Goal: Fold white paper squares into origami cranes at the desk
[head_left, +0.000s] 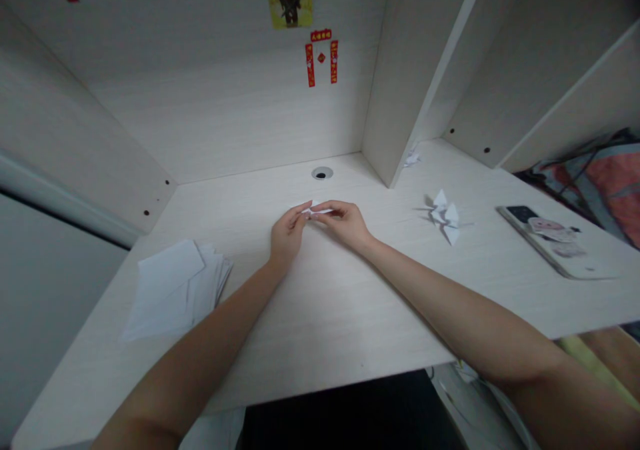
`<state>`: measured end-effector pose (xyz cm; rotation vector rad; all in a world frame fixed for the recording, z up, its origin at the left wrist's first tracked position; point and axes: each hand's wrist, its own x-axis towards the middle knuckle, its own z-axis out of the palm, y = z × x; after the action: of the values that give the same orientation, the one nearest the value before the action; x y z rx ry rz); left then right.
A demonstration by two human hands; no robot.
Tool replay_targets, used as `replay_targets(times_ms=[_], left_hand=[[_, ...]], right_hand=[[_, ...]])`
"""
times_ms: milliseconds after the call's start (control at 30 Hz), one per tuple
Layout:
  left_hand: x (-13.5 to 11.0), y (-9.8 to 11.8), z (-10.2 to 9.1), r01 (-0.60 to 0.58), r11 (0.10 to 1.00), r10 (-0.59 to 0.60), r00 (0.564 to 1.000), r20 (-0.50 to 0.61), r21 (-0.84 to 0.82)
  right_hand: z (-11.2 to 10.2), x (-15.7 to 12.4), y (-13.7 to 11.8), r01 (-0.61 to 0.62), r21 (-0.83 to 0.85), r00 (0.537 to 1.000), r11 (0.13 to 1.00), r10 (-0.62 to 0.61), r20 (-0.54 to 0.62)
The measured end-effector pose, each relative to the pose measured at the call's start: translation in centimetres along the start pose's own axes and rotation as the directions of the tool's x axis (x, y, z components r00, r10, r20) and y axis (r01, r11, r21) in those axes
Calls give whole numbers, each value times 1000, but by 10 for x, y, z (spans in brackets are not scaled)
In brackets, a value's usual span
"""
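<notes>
A small folded piece of white paper (314, 209) lies at the middle of the pale wooden desk (325, 303). My left hand (287, 233) pinches its left end with curled fingers. My right hand (345, 222) grips its right side, fingers pressed together over it. Most of the paper is hidden under my fingertips. Both forearms reach in from the near edge.
A stack of white paper sheets (175, 287) lies at the left. Folded paper cranes (445, 215) stand to the right, with another small one (412, 159) by the shelf divider. A phone (553, 240) rests far right. A cable hole (322, 173) is at the back.
</notes>
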<state>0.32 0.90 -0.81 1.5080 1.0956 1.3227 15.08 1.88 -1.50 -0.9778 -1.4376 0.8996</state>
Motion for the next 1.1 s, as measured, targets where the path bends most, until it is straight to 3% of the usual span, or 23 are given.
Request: replay_targets(times_ms=[233,800,1100], left_hand=[[-2,-1,-3,-77,992,76,997,9,95],[0,1,1,43,998,-42,998,40,-44],[-3,5,2,34,997,-33,999,11,-71]], right_hand=[[1,0,5,-48,-7,999,999,48,-25],[-1,3,10,-93,155,995,984,95,-6],[-4,6,9,-116,189,993,975,112,29]])
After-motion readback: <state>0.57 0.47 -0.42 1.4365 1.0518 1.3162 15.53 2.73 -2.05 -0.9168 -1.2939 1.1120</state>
